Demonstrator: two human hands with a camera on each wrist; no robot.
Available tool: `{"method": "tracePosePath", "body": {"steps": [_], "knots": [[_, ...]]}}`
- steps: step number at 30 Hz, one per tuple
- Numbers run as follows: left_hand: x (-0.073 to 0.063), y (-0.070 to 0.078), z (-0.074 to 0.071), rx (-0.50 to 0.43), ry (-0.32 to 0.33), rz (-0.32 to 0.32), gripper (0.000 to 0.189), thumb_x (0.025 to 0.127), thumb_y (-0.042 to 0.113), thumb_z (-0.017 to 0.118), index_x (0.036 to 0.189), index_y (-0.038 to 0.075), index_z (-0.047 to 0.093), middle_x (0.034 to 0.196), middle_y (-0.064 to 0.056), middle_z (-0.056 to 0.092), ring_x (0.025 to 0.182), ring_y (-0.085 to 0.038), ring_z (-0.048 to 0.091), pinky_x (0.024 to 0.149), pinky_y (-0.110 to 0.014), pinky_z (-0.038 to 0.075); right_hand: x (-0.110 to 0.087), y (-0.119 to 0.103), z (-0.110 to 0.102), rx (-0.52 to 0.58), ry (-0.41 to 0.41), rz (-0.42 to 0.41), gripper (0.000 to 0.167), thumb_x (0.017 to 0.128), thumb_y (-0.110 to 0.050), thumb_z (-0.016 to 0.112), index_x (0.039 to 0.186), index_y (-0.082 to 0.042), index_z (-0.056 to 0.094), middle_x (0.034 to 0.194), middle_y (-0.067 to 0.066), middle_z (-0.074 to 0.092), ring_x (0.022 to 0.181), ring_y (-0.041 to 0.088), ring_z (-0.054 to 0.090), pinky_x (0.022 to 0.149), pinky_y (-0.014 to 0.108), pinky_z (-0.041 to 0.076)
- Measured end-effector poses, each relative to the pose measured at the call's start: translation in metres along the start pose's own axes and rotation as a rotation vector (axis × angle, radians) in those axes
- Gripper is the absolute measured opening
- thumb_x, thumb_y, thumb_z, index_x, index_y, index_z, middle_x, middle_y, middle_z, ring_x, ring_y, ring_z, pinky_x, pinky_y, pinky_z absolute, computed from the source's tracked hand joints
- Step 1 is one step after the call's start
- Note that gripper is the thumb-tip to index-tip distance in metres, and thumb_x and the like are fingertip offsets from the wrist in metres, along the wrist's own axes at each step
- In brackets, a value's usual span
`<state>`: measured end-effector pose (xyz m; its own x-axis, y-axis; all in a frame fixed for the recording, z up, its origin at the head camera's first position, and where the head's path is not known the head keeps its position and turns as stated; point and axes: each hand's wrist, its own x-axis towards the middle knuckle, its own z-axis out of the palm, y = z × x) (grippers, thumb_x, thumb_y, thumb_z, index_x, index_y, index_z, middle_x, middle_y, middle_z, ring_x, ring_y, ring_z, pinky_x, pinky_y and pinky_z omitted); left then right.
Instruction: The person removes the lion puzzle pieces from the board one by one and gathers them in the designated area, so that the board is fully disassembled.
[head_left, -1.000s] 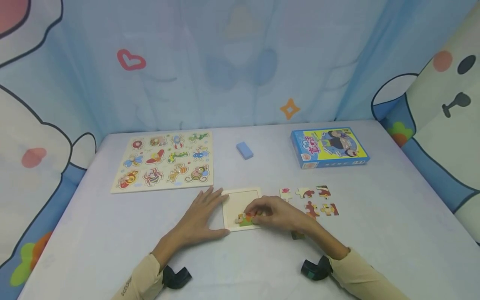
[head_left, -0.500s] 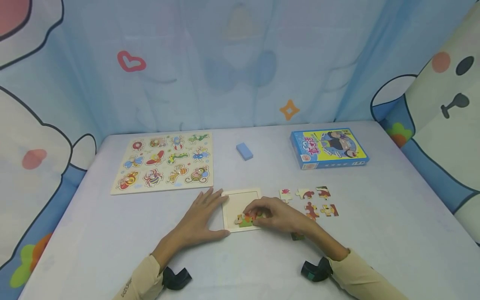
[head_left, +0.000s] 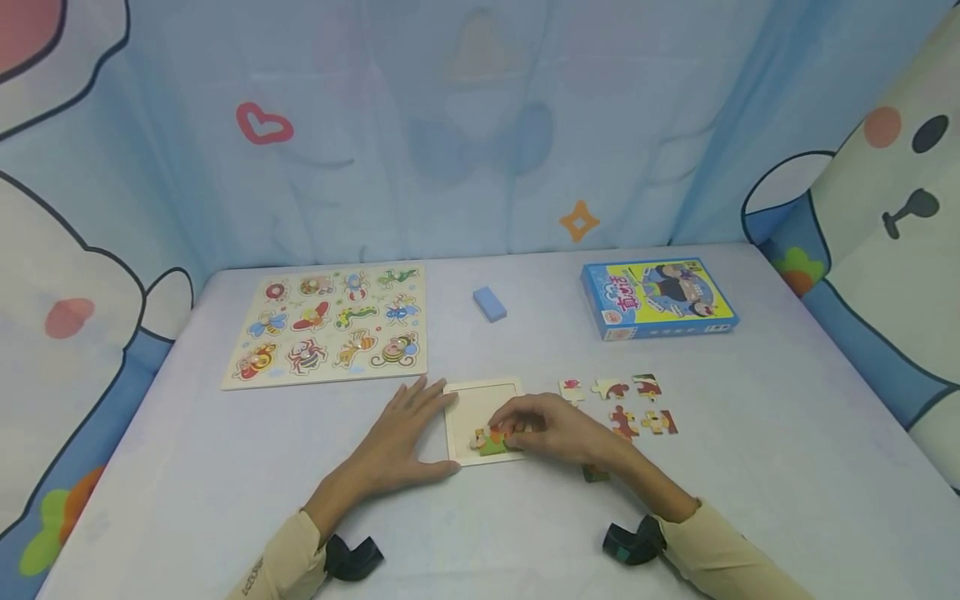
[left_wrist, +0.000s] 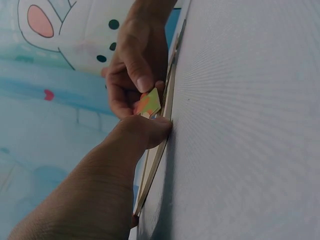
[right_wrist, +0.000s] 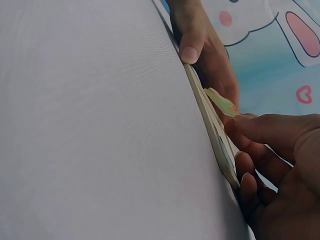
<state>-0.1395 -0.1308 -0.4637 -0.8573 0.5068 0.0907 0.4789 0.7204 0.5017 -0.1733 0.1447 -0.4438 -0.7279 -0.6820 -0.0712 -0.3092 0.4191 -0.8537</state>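
Observation:
A shallow wooden puzzle tray (head_left: 472, 408) lies flat in front of the person. Spread along its left edge, the left hand (head_left: 401, 437) touches the frame with thumb and fingers. The right hand (head_left: 555, 429) pinches a green and orange jigsaw piece (head_left: 492, 443) between thumb and fingers over the lower part of the tray. In the right wrist view the jigsaw piece (right_wrist: 221, 102) is tilted, one end close to the tray. The left wrist view shows the same piece (left_wrist: 149, 103) beyond the left thumb. Part of the tray's right side is hidden by the right hand.
Several loose jigsaw pieces (head_left: 622, 421) lie right of the tray, some partly covered by the right hand and forearm. A wooden insect puzzle board (head_left: 330, 325) lies at the back left, a blue block (head_left: 490, 302) at the back middle, and a blue and yellow box (head_left: 660, 296) at the back right.

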Motion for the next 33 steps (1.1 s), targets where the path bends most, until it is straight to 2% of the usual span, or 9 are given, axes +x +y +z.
{"method": "tracePosePath", "body": {"steps": [10, 15, 18, 22, 23, 24, 29, 33], "knots": [[-0.001, -0.001, 0.001, 0.017, -0.006, -0.002, 0.088, 0.077, 0.061, 0.067, 0.148, 0.02, 0.036, 0.158, -0.001, 0.025, 0.148, -0.023, 0.01, 0.121, -0.045, 0.006, 0.0, 0.002, -0.005, 0.041, -0.001, 0.001, 0.024, 0.09, -0.016, 0.067, 0.114, -0.019, 0.068, 0.1, -0.005, 0.067, 0.091, 0.015, 0.057, 0.083, 0.027, 0.047], [0.0, -0.001, 0.001, 0.019, 0.004, 0.009, 0.088, 0.077, 0.061, 0.066, 0.148, 0.019, 0.036, 0.158, -0.002, 0.026, 0.148, -0.024, 0.011, 0.121, -0.046, 0.007, -0.005, -0.003, -0.019, -0.001, 0.051, -0.014, 0.024, 0.09, -0.019, 0.067, 0.113, -0.023, 0.069, 0.096, -0.006, 0.066, 0.086, 0.015, 0.058, 0.075, 0.026, 0.051], [0.0, -0.001, 0.001, 0.024, 0.006, 0.009, 0.088, 0.077, 0.061, 0.066, 0.148, 0.019, 0.036, 0.157, -0.001, 0.027, 0.148, -0.024, 0.011, 0.121, -0.046, 0.008, -0.012, -0.008, -0.033, -0.012, 0.1, -0.017, 0.023, 0.091, -0.02, 0.066, 0.114, -0.022, 0.068, 0.092, -0.004, 0.065, 0.08, 0.017, 0.057, 0.064, 0.026, 0.052], [-0.001, 0.0, 0.0, 0.022, 0.009, 0.014, 0.088, 0.077, 0.06, 0.067, 0.148, 0.019, 0.037, 0.157, -0.002, 0.027, 0.148, -0.025, 0.011, 0.121, -0.046, 0.008, -0.027, -0.009, -0.049, -0.013, 0.17, 0.011, 0.024, 0.091, -0.021, 0.067, 0.115, -0.02, 0.068, 0.092, 0.001, 0.064, 0.078, 0.02, 0.058, 0.058, 0.026, 0.052], [-0.001, 0.0, 0.0, 0.021, 0.01, 0.014, 0.088, 0.076, 0.06, 0.067, 0.148, 0.018, 0.037, 0.157, -0.002, 0.027, 0.148, -0.025, 0.012, 0.121, -0.046, 0.008, -0.031, -0.009, -0.053, -0.01, 0.183, 0.028, 0.024, 0.091, -0.022, 0.067, 0.115, -0.019, 0.068, 0.092, 0.002, 0.064, 0.076, 0.021, 0.059, 0.052, 0.026, 0.051], [-0.001, 0.001, 0.0, 0.02, 0.01, 0.014, 0.088, 0.076, 0.06, 0.067, 0.148, 0.018, 0.037, 0.157, -0.002, 0.027, 0.148, -0.025, 0.012, 0.121, -0.046, 0.008, -0.036, -0.008, -0.056, 0.002, 0.189, 0.048, 0.025, 0.091, -0.023, 0.067, 0.115, -0.019, 0.068, 0.092, 0.004, 0.064, 0.073, 0.023, 0.059, 0.048, 0.025, 0.049], [-0.001, 0.001, 0.0, 0.023, 0.005, 0.004, 0.088, 0.076, 0.061, 0.067, 0.148, 0.019, 0.036, 0.158, -0.001, 0.026, 0.148, -0.023, 0.011, 0.121, -0.045, 0.008, -0.061, -0.001, -0.067, 0.045, 0.2, 0.116, 0.028, 0.091, -0.024, 0.067, 0.117, -0.014, 0.065, 0.091, 0.013, 0.066, 0.06, 0.031, 0.057, 0.04, 0.029, 0.047], [-0.001, 0.001, 0.0, 0.024, 0.0, -0.005, 0.089, 0.076, 0.061, 0.067, 0.149, 0.02, 0.035, 0.158, 0.001, 0.025, 0.148, -0.023, 0.01, 0.121, -0.045, 0.008, -0.083, 0.009, -0.07, 0.04, 0.223, 0.13, 0.028, 0.091, -0.02, 0.066, 0.118, -0.011, 0.065, 0.088, 0.012, 0.068, 0.069, 0.025, 0.06, 0.056, 0.031, 0.054]]}}
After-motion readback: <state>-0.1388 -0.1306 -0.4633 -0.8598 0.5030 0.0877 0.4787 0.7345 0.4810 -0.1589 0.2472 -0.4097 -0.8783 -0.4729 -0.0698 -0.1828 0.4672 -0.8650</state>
